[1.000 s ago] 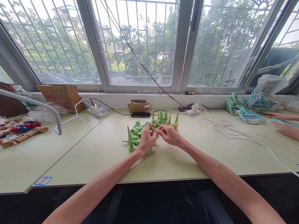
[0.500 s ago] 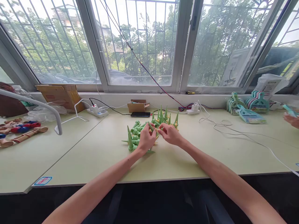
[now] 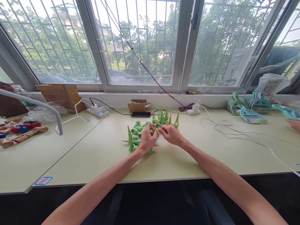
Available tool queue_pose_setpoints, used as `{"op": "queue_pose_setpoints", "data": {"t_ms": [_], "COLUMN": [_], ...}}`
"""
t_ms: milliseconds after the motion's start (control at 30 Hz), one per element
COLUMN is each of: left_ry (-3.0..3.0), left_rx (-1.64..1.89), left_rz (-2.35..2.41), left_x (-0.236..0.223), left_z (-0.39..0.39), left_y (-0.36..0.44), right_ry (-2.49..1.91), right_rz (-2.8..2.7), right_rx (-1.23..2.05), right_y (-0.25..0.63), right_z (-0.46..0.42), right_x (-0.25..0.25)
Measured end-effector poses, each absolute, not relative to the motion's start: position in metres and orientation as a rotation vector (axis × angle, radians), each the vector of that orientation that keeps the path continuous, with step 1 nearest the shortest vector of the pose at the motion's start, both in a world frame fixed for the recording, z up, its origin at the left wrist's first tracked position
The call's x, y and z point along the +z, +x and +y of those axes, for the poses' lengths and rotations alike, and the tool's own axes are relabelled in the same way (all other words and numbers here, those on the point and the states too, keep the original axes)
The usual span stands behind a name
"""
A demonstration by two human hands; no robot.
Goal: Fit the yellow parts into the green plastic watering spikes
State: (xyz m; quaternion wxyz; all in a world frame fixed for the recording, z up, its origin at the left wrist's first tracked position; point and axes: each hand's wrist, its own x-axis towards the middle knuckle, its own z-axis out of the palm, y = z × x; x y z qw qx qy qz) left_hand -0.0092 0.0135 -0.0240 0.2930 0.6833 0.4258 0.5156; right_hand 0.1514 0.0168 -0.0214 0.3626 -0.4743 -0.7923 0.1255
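Note:
My left hand [image 3: 147, 139] is closed around a green plastic watering spike [image 3: 152, 127], whose pointed tip rises up and to the left. My right hand [image 3: 172, 135] meets it at the other end, thumb and finger pinching a small yellow valve piece [image 3: 157, 130]. The fingers partly hide where the two pieces join. Loose green spikes [image 3: 130, 139] lie in a heap left of and beneath my left hand. Behind my right hand, several spikes with yellow pieces stand point up [image 3: 161, 115].
A black phone [image 3: 141, 114] lies behind the heap, before a small cardboard box [image 3: 138, 106]. White cables [image 3: 225, 125] run across the table's right side. Turquoise dustpan-like items [image 3: 253, 116] sit at the back right. Another person's hand [image 3: 294, 124] holds one at the right edge.
My hands stay almost in place at the spike, with only slight finger movement. At the right edge, the other person's turquoise item has come further into view.

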Motion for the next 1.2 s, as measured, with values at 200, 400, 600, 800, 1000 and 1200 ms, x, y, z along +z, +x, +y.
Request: {"op": "queue_pose_setpoints", "data": {"t_ms": [200, 400, 600, 800, 1000, 1200], "left_ry": [1.825, 1.831, 1.805, 1.809, 1.847, 1.850], "left_rx": [1.385, 1.387, 1.373, 1.401, 1.360, 1.354], "left_rz": [1.134, 1.152, 1.138, 1.142, 1.149, 1.146], "left_x": [-0.0242, -0.0246, -0.0247, -0.0232, -0.0238, -0.0236], "left_z": [0.0132, 0.0134, 0.0126, 0.0131, 0.0131, 0.0127], "left_y": [-0.0089, -0.0094, -0.0091, -0.0090, -0.0097, -0.0102], "right_ry": [-1.176, -1.139, -1.192, -1.177, -1.173, -1.198], "right_rz": [-2.037, -2.052, -2.043, -2.049, -2.072, -2.064], "right_rx": [0.365, 0.359, 0.291, 0.333, 0.312, 0.305], "right_y": [0.1514, 0.1521, 0.1523, 0.1523, 0.1527, 0.1519], "right_z": [0.0132, 0.0152, 0.0179, 0.0162, 0.0178, 0.0176], "right_x": [-0.0198, -0.0210, -0.0216, -0.0220, -0.0244, -0.0233]}}
